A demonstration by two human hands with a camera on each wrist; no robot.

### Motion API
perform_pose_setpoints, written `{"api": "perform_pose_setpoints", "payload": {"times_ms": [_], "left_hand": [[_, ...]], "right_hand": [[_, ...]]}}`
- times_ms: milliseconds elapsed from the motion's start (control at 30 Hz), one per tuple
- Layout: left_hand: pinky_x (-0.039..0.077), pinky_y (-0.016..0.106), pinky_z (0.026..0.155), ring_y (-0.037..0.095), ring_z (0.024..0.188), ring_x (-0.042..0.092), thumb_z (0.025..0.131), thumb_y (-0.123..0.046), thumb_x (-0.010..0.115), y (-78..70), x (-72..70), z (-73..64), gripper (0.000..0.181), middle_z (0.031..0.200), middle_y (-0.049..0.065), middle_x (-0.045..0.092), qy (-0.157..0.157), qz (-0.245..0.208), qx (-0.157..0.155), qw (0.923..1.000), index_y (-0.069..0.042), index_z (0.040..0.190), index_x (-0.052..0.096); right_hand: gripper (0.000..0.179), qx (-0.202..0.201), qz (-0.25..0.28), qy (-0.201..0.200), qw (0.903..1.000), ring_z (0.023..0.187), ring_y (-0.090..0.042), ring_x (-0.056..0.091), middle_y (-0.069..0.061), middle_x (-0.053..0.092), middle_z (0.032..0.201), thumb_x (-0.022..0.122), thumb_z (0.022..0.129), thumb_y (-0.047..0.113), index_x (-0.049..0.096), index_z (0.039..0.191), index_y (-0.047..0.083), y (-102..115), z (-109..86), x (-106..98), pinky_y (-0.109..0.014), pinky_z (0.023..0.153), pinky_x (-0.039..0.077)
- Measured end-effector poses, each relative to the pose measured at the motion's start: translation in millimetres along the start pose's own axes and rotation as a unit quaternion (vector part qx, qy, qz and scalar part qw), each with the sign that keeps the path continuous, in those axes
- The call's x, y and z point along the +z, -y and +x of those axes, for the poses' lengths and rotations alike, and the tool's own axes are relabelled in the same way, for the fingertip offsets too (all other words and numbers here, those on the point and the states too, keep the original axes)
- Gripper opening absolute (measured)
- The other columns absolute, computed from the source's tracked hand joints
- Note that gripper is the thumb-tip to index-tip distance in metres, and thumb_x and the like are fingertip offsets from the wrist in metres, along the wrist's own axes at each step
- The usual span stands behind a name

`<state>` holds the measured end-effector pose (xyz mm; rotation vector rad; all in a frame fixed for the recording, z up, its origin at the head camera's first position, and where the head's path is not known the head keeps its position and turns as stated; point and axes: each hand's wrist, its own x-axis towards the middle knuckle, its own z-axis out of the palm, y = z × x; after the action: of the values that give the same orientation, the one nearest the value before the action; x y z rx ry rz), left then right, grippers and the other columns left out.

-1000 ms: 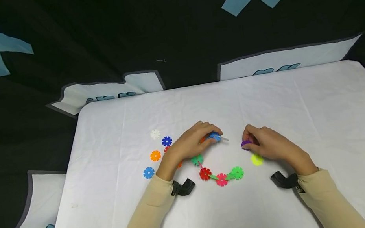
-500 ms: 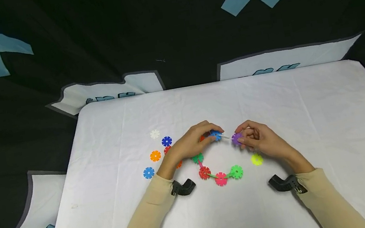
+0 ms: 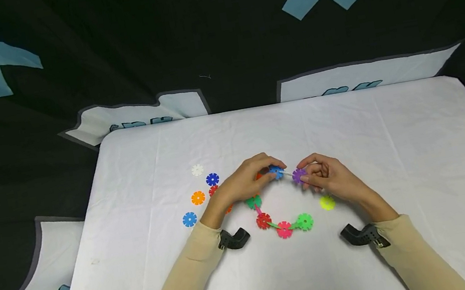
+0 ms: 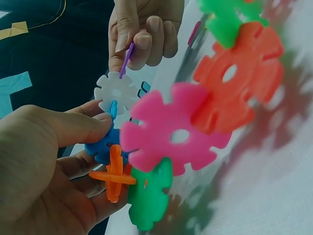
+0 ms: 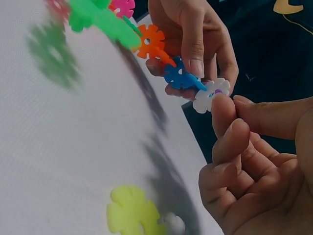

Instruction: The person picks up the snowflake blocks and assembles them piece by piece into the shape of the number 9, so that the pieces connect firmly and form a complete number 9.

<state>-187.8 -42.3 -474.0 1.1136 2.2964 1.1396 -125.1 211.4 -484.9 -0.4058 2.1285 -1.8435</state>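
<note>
My left hand (image 3: 244, 179) pinches a blue notched flower disc (image 3: 276, 172) of a linked chain between thumb and fingers. Slotted to that disc is a white disc (image 4: 116, 92), seen edge-on from the head. The thumb and forefinger of my right hand (image 3: 335, 178) grip a purple disc (image 3: 298, 176), which meets the white disc's rim. Whether it sits in a notch I cannot tell. The chain curves round through a green disc (image 3: 253, 202), a red disc (image 3: 264, 220) and a pink disc (image 3: 284, 230) to a bright green end disc (image 3: 304, 222). My left hand partly hides its orange pieces.
On the white-covered table (image 3: 397, 149), a yellow disc (image 3: 327, 202) lies below my right hand. Left of my left hand are a loose white disc (image 3: 197, 170), a dark blue disc (image 3: 212, 179), an orange disc (image 3: 198, 198) and a light blue disc (image 3: 189, 219).
My right hand has moved left with the purple disc, turned it face-on to the head view and brought it to the white disc. The chain's lower end has shifted slightly right.
</note>
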Motion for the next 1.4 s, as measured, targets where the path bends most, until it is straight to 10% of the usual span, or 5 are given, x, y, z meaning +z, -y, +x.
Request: {"api": "perform_pose_setpoints", "payload": {"times_ms": [800,1100,1400], "left_hand": [[0.044,0.021,0.072,0.007,0.079,0.051,0.093,-0.01,0.065,-2.5,16.0,6.2,0.006,0.094,0.001,0.065,-0.044,-0.026,0.067,0.9964,-0.01,0.088,0.064],[0.046,0.025,0.081,0.011,0.088,0.053,0.098,-0.017,0.061,-9.8,9.7,4.6,0.005,0.101,-0.001,0.061,-0.019,0.033,0.011,0.9992,-0.013,0.1,0.06],[0.048,0.028,0.092,0.008,0.097,0.058,0.1,-0.023,0.058,-10.9,3.3,0.3,0.023,0.108,-0.005,0.065,-0.019,0.086,-0.035,0.9955,-0.016,0.121,0.06]], "right_hand": [[0.018,-0.013,-0.036,-0.027,0.9989,0.067,-0.025,0.065,-0.026,0.067,0.084,0.06,0.093,-0.003,0.055,0.11,-0.008,0.9,0.0,12.3,-0.029,0.058,0.054],[0.025,-0.029,-0.059,-0.021,0.9976,0.068,-0.027,0.062,-0.022,0.065,0.087,0.06,0.095,0.003,0.056,0.119,-0.004,3.4,1.4,8.5,-0.029,0.06,0.052],[0.037,-0.077,-0.126,-0.051,0.9877,0.071,-0.016,0.054,-0.01,0.061,0.092,0.067,0.087,-0.008,0.056,0.122,-0.007,0.3,-14.1,-45.3,-0.022,0.064,0.045]]}}
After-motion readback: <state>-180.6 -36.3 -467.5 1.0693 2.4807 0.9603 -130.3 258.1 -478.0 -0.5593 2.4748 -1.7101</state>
